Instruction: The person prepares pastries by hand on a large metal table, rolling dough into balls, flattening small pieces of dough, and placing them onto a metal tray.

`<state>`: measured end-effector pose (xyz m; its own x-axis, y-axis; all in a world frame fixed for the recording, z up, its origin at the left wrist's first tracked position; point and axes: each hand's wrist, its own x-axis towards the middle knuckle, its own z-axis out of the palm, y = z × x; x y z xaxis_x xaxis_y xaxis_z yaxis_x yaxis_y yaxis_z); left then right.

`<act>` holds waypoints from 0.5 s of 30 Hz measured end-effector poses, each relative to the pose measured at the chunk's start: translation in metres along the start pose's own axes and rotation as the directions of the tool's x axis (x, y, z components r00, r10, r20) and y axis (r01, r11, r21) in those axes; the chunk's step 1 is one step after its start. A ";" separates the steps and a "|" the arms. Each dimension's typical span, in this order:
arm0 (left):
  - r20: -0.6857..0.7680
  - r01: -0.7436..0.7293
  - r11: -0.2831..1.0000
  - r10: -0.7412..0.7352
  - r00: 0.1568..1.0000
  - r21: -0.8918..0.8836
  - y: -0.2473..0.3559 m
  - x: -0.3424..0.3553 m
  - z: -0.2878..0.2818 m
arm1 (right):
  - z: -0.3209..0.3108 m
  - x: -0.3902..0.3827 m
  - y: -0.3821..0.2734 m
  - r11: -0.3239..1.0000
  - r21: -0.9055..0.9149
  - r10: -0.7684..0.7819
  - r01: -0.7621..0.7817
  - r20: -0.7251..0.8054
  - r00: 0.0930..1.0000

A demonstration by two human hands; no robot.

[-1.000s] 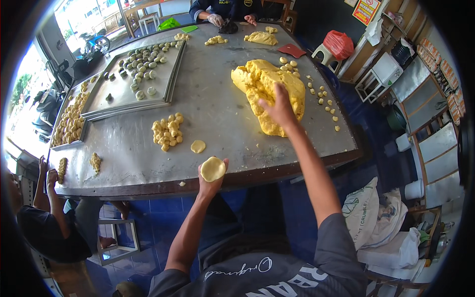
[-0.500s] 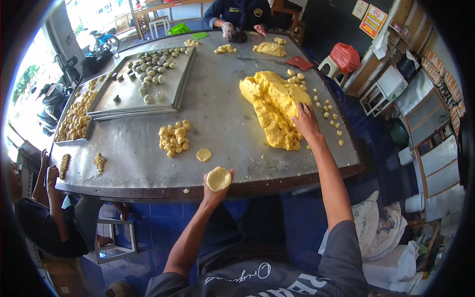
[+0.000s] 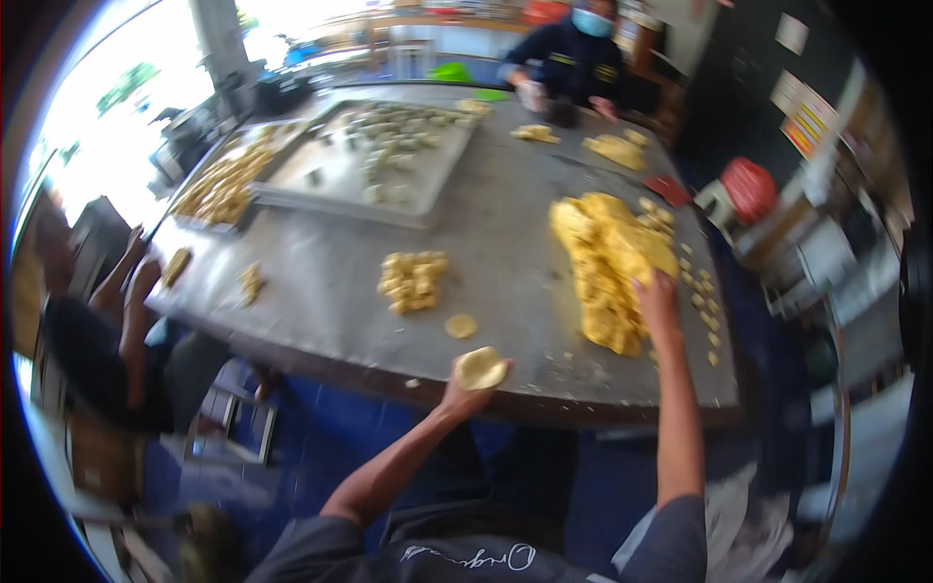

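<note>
Cupping a dough disc (image 3: pixel 481 368) from beneath, the left hand (image 3: pixel 463 396) is grasping this smooth, pale, roundish piece near the table (image 3: pixel 505 282) edge. The right hand (image 3: pixel 659 295) is touching the right flank of the yellow mass (image 3: pixel 598 255), which is lying beyond and to the right of the left hand and is showing a craggy, crumbly, furrowed surface. Its fingertips are being hidden, so whether it is clenching or gripping a piece cannot be told. Just beyond the left hand, a flat round (image 3: pixel 461 325) is resting on the dull metal; farther on and leftward, rounded dough balls (image 3: pixel 411 282) are clustering. Right of the right hand, small balls (image 3: pixel 698 301) are lying scattered. Far beyond the left hand, leftward, a shallow tray (image 3: pixel 340 209) is bearing blurred, grey-green lumps (image 3: pixel 389 136).
</note>
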<state>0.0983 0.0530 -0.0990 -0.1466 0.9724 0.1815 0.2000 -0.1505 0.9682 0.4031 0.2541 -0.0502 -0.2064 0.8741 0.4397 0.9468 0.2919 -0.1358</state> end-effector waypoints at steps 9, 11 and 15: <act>-0.366 -0.472 0.859 0.511 0.778 0.196 0.113 0.139 -0.134 | 0.002 -0.012 0.013 0.995 -0.100 -0.021 0.016 -0.049 0.999; -0.475 -0.402 0.884 0.467 0.745 0.238 0.121 0.134 -0.197 | 0.001 -0.015 0.017 0.994 -0.107 0.008 -0.014 -0.059 0.998; -0.735 -0.103 0.927 0.351 0.580 0.361 0.073 0.086 -0.358 | -0.004 -0.016 0.011 0.996 -0.093 -0.006 0.005 -0.008 1.000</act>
<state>-0.2462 0.0616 0.0491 -0.7270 0.3797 0.5722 0.5506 -0.1756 0.8161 0.4177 0.2413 -0.0549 -0.2099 0.8691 0.4478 0.9645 0.2590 -0.0507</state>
